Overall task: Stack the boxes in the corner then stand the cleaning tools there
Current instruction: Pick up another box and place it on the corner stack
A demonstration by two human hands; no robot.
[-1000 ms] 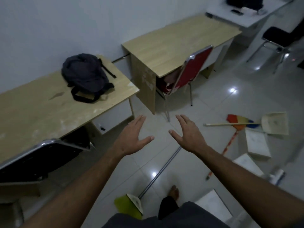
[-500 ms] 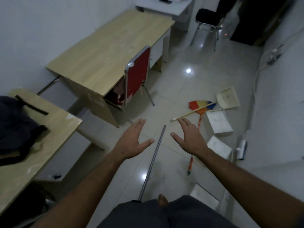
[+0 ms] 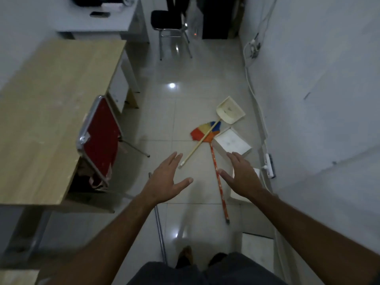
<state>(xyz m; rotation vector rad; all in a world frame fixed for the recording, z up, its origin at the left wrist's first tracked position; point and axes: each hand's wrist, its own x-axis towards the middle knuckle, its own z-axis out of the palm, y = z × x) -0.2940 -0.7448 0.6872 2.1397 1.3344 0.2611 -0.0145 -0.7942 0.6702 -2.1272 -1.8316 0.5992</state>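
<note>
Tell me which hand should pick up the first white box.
Right. The right hand hangs open directly above the white boxes by the wall, nearest the flat white square box. The left hand hovers over bare floor tile.

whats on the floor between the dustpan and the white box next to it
In the head view, the broom's multicoloured head lies between the dustpan and the white box, with the dustpan's wooden handle crossing over it.

Left hand (image 3: 164,182) and right hand (image 3: 241,177) stretched forward, apart, fingers straight and spread, palms facing inward, holding nothing.
</note>
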